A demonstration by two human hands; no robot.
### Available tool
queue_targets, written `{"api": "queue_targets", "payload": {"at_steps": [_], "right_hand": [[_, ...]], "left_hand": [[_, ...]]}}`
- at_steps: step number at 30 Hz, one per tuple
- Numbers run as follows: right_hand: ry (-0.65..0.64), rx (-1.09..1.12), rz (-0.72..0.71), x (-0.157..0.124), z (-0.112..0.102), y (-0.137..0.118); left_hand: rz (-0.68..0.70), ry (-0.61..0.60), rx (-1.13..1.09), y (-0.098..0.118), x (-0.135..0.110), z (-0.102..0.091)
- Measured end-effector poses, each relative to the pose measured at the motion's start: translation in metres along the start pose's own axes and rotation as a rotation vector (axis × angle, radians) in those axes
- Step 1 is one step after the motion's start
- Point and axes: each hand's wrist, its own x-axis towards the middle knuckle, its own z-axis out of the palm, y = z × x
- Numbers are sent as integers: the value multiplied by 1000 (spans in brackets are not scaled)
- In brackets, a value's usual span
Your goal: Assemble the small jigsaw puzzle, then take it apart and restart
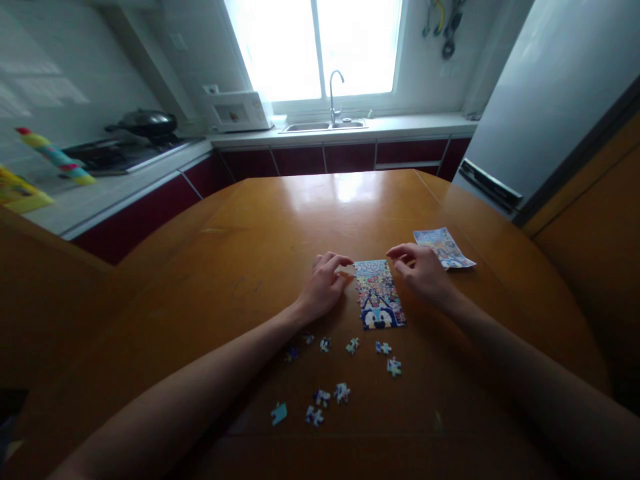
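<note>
On the bench (310, 213), the puzzle (379, 292) is flanked by the left grip (324, 285) and right grip (421, 272), both loosely spread; it could be split by an uneven push.

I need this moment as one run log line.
left hand: by upper left of puzzle | right hand: by its upper right | loose pieces: on table | printed sheet: partly behind right hand

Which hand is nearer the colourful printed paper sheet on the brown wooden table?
Right. The right hand overlaps the left edge of the colourful printed paper sheet in view; the left hand is farther off, left of the rectangular multicoloured jigsaw puzzle.
</note>
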Motion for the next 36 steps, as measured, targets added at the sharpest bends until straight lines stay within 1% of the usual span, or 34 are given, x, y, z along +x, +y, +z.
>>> {"api": "queue_targets", "payload": {"at_steps": [2, 6, 10, 17, 20, 23, 26, 30, 33, 36], "right_hand": [[-68, -73, 10, -2, -2, -2], [-238, -227, 120, -3, -7, 3], [-291, -353, 169, -1, -8, 9], [-282, -405, 165, -3, -4, 8], [-254, -436, 173, -6, -3, 2], [-221, -436, 169, -10, -2, -7], [-173, -397, 120, -15, 1, -16], [-130, -348, 13, -23, 5, -26], [-136, -295, -47, -30, 9, -32], [-164, -226, -89, -37, 13, -37]], "left_hand": [[4, 2, -3, -1, 0, 0], [11, -6, -10, -1, 0, 0], [10, -8, -14, -1, 0, 0], [-6, -18, -20, 1, 1, 0], [-5, -5, -51, -2, 2, 0], [-37, 24, -102, -7, 5, 2], [-51, 49, -147, -10, 6, 2], [-77, 83, -226, -9, 7, 1], [-119, 109, -294, -7, 7, 0], [-123, 117, -317, -6, 7, 0]]}}
